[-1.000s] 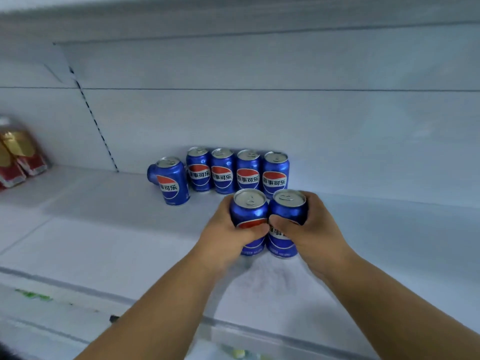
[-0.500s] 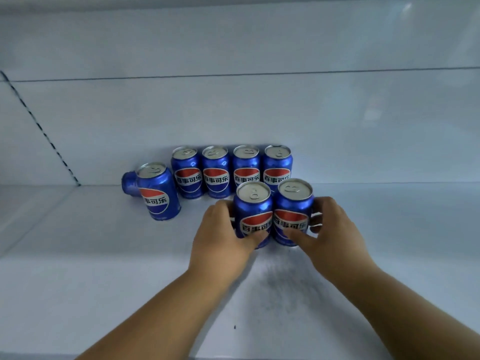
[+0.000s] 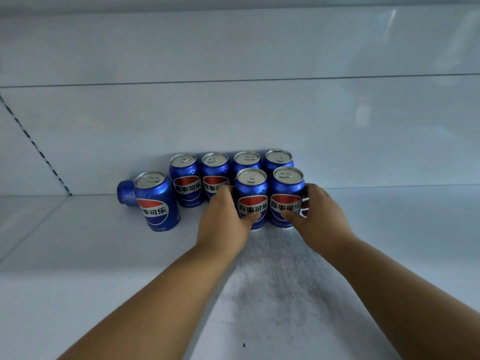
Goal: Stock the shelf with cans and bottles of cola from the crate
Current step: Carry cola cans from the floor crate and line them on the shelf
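Left hand (image 3: pixel 223 219) grips the left front cola can (image 3: pixel 251 197); right hand (image 3: pixel 318 216) grips the right front cola can (image 3: pixel 287 196) — fingers curled round each, thumbs on the labels. Both cans stand upright, touching, on the white shelf (image 3: pixel 78 268) just before the back row (image 3: pixel 231 165) — apparently starting a second row.

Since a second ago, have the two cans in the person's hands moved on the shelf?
Yes. The two held cans have moved toward the back of the shelf, closing on the back row of cans. Left hand and right hand grip them.
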